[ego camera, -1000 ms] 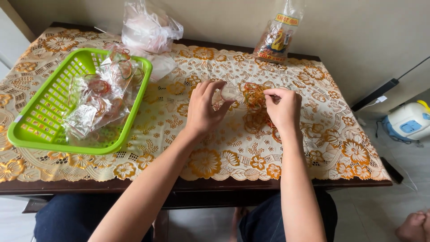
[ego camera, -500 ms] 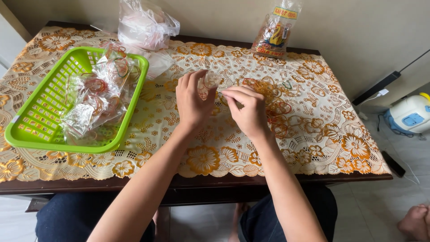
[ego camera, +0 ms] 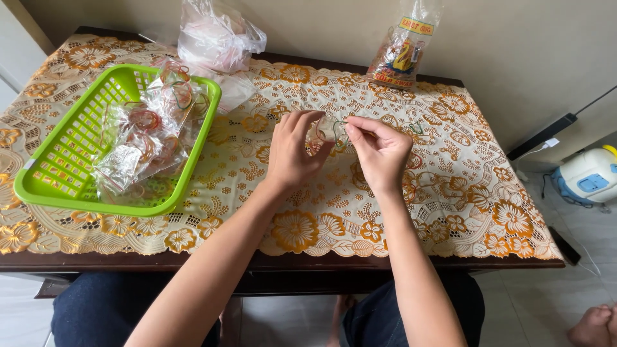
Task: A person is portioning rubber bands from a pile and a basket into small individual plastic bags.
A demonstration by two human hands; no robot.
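Observation:
My left hand [ego camera: 292, 151] pinches a small clear plastic bag [ego camera: 326, 130] above the middle of the table. Beside it, my right hand [ego camera: 379, 151] holds a thin rubber band [ego camera: 341, 128] at the mouth of that bag, fingertips touching the plastic. Both hands meet over the floral lace tablecloth [ego camera: 450, 193]. Loose rubber bands [ego camera: 416, 128] lie on the cloth just right of my right hand.
A green slotted tray [ego camera: 61, 173] at the left holds several small filled bags of rubber bands [ego camera: 144, 138]. A bundle of clear bags [ego camera: 215, 35] sits at the back, a large packet of rubber bands [ego camera: 403, 48] leans against the wall. A white appliance [ego camera: 588, 177] stands on the floor right.
My right hand has come left from the cloth to meet my left hand, and both now work at the small bag with a rubber band.

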